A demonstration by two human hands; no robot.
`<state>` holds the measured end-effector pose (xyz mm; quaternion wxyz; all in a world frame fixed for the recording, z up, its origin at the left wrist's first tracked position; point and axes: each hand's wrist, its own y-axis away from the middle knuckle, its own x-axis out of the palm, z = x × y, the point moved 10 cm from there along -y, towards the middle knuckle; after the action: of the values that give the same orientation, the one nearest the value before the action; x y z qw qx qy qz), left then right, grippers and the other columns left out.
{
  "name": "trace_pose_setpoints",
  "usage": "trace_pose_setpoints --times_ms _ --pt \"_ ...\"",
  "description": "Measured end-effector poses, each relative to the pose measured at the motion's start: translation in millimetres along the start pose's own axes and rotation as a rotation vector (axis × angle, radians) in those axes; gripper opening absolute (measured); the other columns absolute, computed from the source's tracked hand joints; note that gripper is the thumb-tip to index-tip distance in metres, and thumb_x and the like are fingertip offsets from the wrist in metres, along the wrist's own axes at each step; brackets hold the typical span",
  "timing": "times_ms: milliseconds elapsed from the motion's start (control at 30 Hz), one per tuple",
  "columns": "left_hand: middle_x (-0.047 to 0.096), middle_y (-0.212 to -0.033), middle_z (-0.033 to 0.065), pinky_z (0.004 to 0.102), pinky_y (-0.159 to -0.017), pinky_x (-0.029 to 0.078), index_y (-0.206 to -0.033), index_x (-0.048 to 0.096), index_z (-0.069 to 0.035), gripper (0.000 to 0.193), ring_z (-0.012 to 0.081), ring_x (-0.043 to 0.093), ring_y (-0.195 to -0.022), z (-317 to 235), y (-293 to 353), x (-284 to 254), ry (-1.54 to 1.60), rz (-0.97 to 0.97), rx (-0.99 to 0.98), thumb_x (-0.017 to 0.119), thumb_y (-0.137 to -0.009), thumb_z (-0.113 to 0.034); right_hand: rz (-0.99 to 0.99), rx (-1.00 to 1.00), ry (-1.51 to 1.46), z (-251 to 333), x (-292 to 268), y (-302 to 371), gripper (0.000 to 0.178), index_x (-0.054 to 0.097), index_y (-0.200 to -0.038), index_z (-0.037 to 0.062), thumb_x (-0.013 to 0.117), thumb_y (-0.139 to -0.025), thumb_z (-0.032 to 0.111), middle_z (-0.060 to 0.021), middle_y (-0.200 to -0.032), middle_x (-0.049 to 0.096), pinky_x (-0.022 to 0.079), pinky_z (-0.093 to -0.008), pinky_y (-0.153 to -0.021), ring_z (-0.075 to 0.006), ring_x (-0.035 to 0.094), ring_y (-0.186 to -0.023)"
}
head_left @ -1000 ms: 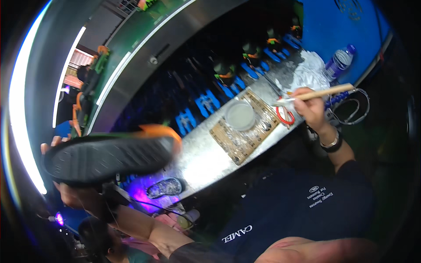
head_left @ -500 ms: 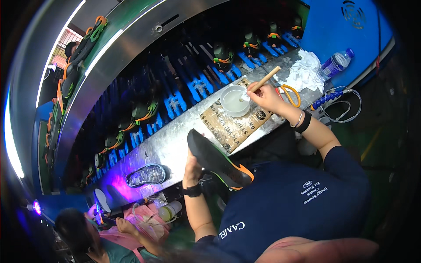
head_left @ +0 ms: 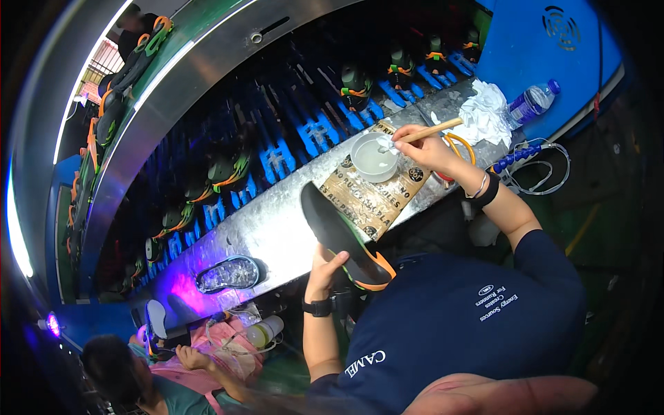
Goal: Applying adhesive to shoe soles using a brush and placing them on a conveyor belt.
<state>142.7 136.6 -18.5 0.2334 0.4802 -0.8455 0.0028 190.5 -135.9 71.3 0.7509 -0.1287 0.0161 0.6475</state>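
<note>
My left hand (head_left: 326, 268) grips a dark shoe (head_left: 333, 225) with orange and green at one end. Its broad black bottom faces up, and my thumb lies across its edge. In my right hand (head_left: 427, 151) is a brush (head_left: 436, 131) with a light wooden handle. The brush's whitish head is at the right rim of a translucent round bowl (head_left: 377, 178) holding cloudy, pale liquid. Under the bowl a printed brown cardboard sheet (head_left: 373, 211) lies on the metal bench. The shoe is held over the bench's near edge, left of the cardboard.
Dark shoes (head_left: 356, 88) stand on blue supports (head_left: 278, 162) along the machine behind the metal bench (head_left: 283, 238). A sole-shaped piece (head_left: 228, 274) lies at left. Crumpled white paper (head_left: 484, 111), a bottle (head_left: 534, 102) and a blue hose (head_left: 515, 158) are at right. A co-worker (head_left: 114, 377) handles another shoe.
The brush handle has swung to the right and lies flatter. The shoe has turned a little and come nearer upright in the picture, and my left thumb now shows over it.
</note>
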Motion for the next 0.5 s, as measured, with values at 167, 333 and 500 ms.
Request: trace_pose_setpoints --times_ms 167,333,500 --pt "0.05 -0.102 0.0083 0.0305 -0.083 0.038 -0.112 0.039 0.001 0.069 0.0182 0.049 -0.094 -87.4 -12.4 -19.0 -0.072 -0.128 0.314 0.074 -0.06 -0.028 -0.006 0.018 -0.085 25.7 3.8 4.3 0.014 0.055 -0.084 0.002 0.058 -0.074 0.01 0.0014 -0.07 0.053 0.035 -0.0159 -0.05 -0.0016 0.044 -0.058" --pt "0.055 -0.093 0.008 0.0279 -0.076 0.043 -0.101 0.047 0.003 0.057 0.016 0.054 -0.085 -165.1 -17.2 34.3 -0.193 0.033 0.551 0.077 -0.055 -0.012 0.19 -0.095 -0.258 89.2 23.3 29.6 0.013 0.055 -0.087 0.0012 0.055 -0.075 0.006 -0.0006 -0.074 0.053 0.039 -0.0169 -0.056 -0.0044 0.048 -0.064" --pt "0.057 -0.091 0.0091 0.0279 -0.075 0.043 -0.098 0.049 0.004 0.051 0.0164 0.055 -0.083 -199.5 -14.9 83.4 -0.341 0.182 0.592 0.075 -0.056 -0.005 0.352 -0.132 -0.095 114.8 48.4 50.1 0.01 0.054 -0.086 0.0009 0.053 -0.076 0.005 -0.0022 -0.072 0.053 0.039 -0.0186 -0.052 -0.0047 0.048 -0.059"
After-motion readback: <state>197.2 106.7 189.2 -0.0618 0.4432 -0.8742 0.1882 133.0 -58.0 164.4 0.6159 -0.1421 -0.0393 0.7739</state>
